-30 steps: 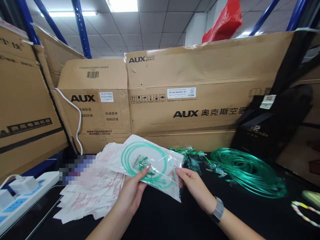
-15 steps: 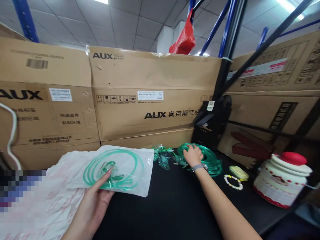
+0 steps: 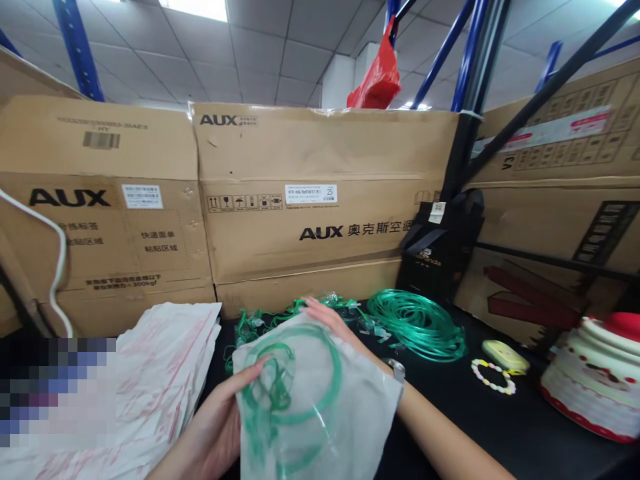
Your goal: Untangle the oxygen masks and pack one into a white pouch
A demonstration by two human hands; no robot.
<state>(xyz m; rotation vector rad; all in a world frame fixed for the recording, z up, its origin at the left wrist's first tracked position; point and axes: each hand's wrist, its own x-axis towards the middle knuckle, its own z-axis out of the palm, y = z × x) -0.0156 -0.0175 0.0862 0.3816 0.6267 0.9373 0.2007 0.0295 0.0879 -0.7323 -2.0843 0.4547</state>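
Observation:
I hold a clear plastic bag [image 3: 320,407] with coiled green tubing inside, raised close to the camera above the black table [image 3: 500,433]. My left hand [image 3: 215,427] grips its left side, thumb pressed on the front. Reaching behind the bag's top edge, my right hand [image 3: 327,317] has its fingers stretched out against the bag. Just beyond lie loose green tube pieces with clear fittings [image 3: 260,320]. A large coil of green tubing [image 3: 417,323] rests to the right.
A stack of white printed bags [image 3: 150,380] lies at the left. AUX cardboard boxes [image 3: 310,200] wall the back. A black bag [image 3: 440,247], a yellow item [image 3: 505,355], a bead bracelet [image 3: 493,377] and a red-lidded jar [image 3: 595,387] are at the right.
My right hand came back from the green coil to the bag's top. The bag rose closer to the camera and turned upright. Loose tube pieces now lie left of the coil.

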